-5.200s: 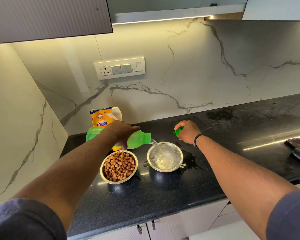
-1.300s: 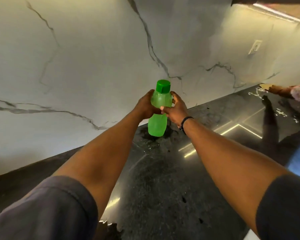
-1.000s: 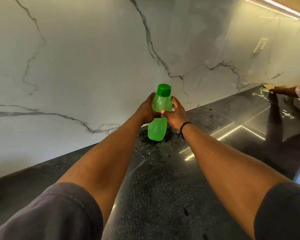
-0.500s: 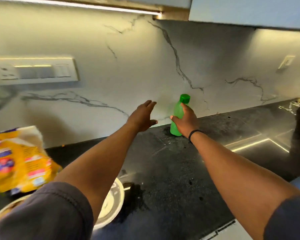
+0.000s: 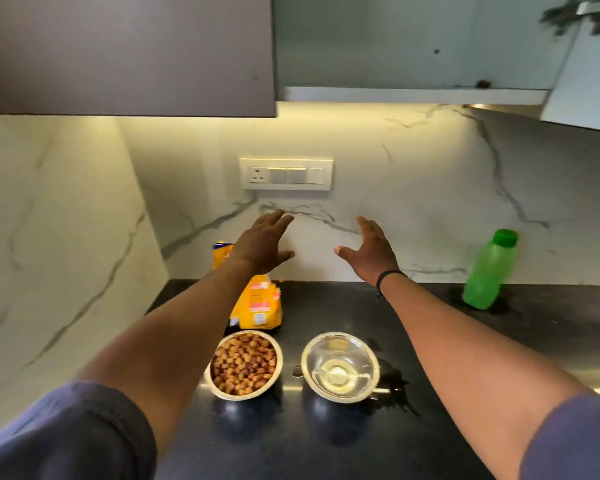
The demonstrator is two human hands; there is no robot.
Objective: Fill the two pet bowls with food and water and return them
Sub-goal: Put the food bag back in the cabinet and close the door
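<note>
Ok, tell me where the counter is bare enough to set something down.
Bare: between the water bowl and the green bottle, and the countertop in front of both bowls. Crowded: the food bag sits right behind the kibble bowl; spilled water beside the water bowl.

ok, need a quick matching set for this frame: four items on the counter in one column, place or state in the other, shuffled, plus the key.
Items:
1. green bottle
2. left bowl
3. right bowl
4. yellow bag

Places or states:
A. holds water, puddle beside it
B. behind the left bowl, near the wall
C. capped, upright, far right by the wall
D. full of brown kibble

Pairs: 1-C, 2-D, 3-A, 4-B
</note>
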